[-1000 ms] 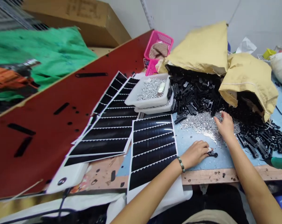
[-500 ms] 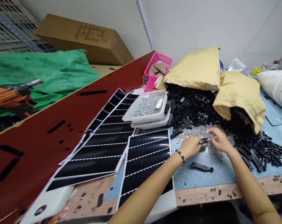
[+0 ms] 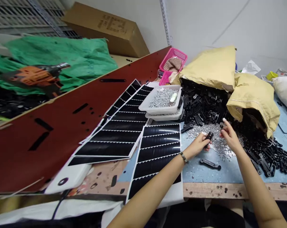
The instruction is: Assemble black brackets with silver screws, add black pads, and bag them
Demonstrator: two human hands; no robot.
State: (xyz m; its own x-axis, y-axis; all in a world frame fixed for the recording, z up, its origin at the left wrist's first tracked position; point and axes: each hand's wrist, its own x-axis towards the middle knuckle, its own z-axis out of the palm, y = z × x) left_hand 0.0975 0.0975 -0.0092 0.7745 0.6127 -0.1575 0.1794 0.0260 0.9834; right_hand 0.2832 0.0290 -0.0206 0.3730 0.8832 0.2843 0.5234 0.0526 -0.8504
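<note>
My left hand [image 3: 198,145], with a beaded bracelet at the wrist, is closed on a small black plastic part [image 3: 209,138]. To its right, my right hand [image 3: 229,136] hovers over a heap of small silver metal pieces [image 3: 214,128]. Its index finger points up, and something small and dark shows at the fingertips, too small to make out. A single longer black part [image 3: 210,164] lies on the blue tabletop below my hands. Many black parts [image 3: 198,107] are piled behind the silver pieces.
Yellow sacks [image 3: 212,66] spill black parts at the back. Stacked white trays [image 3: 159,106] hold silver pieces. Black label sheets [image 3: 157,148] lie at the left. Beyond a red board [image 3: 69,126] are an orange power tool [image 3: 34,76] and a green sack [image 3: 86,50]. A pink basket [image 3: 169,54] stands behind.
The camera view has turned to the left. My left hand has tilted the black part upward, and my right hand has risen slightly away from it.
</note>
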